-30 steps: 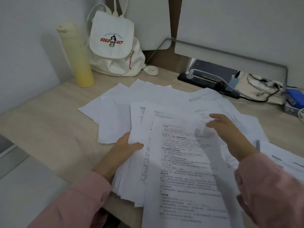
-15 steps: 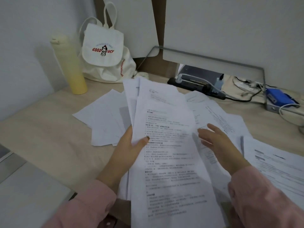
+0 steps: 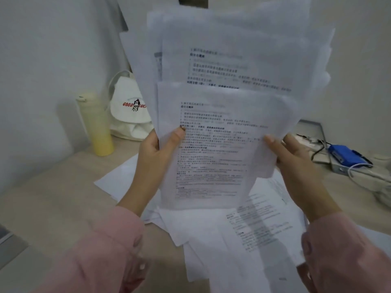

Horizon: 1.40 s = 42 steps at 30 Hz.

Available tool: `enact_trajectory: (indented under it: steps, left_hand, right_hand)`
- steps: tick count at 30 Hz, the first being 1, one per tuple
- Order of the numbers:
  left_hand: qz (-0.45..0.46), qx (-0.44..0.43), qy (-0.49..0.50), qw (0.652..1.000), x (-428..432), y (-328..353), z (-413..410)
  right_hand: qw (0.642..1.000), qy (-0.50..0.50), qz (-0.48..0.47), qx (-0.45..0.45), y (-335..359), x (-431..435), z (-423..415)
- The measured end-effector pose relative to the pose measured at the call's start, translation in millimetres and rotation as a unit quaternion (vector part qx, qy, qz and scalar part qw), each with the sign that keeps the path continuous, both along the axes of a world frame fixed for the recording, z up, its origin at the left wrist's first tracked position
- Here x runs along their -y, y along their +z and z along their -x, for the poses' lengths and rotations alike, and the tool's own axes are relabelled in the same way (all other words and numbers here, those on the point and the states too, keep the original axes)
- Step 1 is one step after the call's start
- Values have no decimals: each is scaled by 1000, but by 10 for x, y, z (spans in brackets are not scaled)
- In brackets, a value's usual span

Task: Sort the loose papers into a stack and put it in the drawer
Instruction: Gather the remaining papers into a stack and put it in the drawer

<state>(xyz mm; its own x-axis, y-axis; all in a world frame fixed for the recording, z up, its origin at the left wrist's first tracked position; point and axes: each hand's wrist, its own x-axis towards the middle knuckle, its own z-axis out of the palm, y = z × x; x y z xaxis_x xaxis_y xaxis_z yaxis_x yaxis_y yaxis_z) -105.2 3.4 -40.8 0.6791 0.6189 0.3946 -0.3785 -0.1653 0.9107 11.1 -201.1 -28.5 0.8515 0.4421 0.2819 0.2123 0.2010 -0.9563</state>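
Held sheets (image 3: 222,115): thin white printed paper, flat rectangles fanned unevenly, raised upright above the worktop (image 3: 53,208), edges not squared.
Loose sheets (image 3: 243,225): more white pages lying overlapped on the pale wood-grain worktop beneath the hands.
Left hand (image 3: 155,154): forearm angled up, grip pinching the bundle's left edge, thumb pressed on the front page, fingers behind.
Right hand (image 3: 294,157): grip clamped on the right edge, thumb in front.
Sleeves (image 3: 101,250): soft pink fabric.
Bottle (image 3: 95,123): smooth pale-yellow cylinder, upright.
Bag (image 3: 129,108): cream canvas, slumped against the wall.
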Motion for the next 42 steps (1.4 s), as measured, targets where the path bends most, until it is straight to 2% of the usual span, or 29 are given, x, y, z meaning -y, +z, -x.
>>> enact_trajectory:
  steps: [6,11,14,17,20,23,28,34,39,42]
  left_hand:
    - [18,-23,-13,999,51,-109,-102]
    - [7,12,21,1000,71,-87,-105]
    - [9,14,59,998,56,-315,-18]
    - [9,-4,46,999,115,-411,-24]
    - [-20,24,44,999,170,-240,-62]
    - [-52,66,84,993,142,-171,-16]
    - [-12,-1,48,999,336,-564,87]
    - [-4,17,73,997,438,-535,111]
    - [32,-58,46,997,536,-672,192]
    - [40,-82,38,995,701,-619,161]
  right_hand:
    - [999,0,30,-38,-227,-57,0]
    - [999,0,14,-43,-306,-86,39]
    - [995,12,69,-74,-494,-65,68]
    - [988,18,111,-105,-594,-106,154]
    - [994,-16,75,-83,-467,-115,152]
    - [996,-56,32,-58,-411,7,180]
    - [989,-39,85,-115,-748,80,408]
    - [988,-91,49,-114,-697,126,430]
    - [983,-41,126,-130,-816,289,582]
    - [976,-102,142,-127,-751,524,563]
